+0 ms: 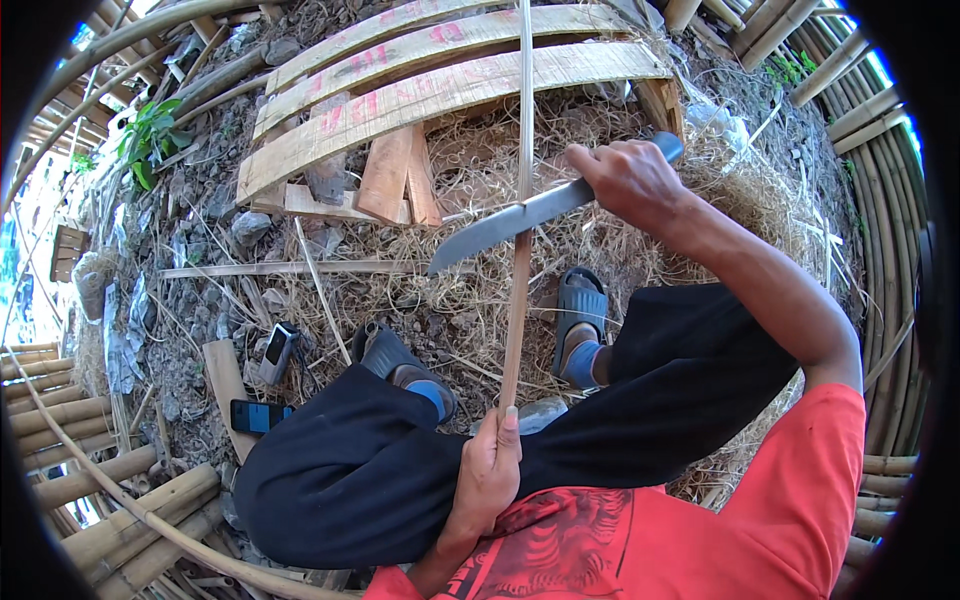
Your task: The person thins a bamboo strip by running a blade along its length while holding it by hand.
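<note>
The bamboo strip [520, 290] stands between the person's knees, its long axis running almost straight from near to far: the near end is in the left hand [488, 468] above the lap, and the far end leans slightly right as it passes in front of the slatted wooden pallet [470, 80] and out of view. The left fingers are closed around the strip, with the thumb [511, 420] laid along it and pointing far. The right hand [640, 182], to the right and farther off, has its fingers wrapped tightly around the handle of a machete [500, 222]. The blade crosses the strip at a steep angle, touching it, its tip pointing left and a little near, while the handle's butt points right and far. Curly shavings [640, 240] cover the ground around the sandals [582, 305]; a smartphone [260, 416] lies to the near left.
</note>
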The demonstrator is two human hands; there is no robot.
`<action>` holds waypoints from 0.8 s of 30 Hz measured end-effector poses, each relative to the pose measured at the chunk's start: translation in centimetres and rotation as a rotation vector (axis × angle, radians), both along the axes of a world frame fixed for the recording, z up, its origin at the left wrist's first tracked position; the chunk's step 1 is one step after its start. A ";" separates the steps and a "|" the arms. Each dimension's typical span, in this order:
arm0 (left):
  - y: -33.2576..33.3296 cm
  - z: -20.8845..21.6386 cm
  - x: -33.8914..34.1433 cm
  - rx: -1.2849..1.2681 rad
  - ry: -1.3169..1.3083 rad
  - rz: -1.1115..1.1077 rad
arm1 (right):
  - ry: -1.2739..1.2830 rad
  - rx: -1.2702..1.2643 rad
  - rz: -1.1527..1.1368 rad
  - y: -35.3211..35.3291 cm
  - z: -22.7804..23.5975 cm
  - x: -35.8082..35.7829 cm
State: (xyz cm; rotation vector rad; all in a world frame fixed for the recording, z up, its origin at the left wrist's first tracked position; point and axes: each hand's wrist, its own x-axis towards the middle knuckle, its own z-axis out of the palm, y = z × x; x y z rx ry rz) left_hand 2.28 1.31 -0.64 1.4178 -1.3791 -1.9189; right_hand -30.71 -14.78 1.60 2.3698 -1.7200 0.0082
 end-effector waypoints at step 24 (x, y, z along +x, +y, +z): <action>2.3 0.0 2.5 0.132 0.041 -0.025 | -0.075 0.259 0.062 3.5 2.8 5.2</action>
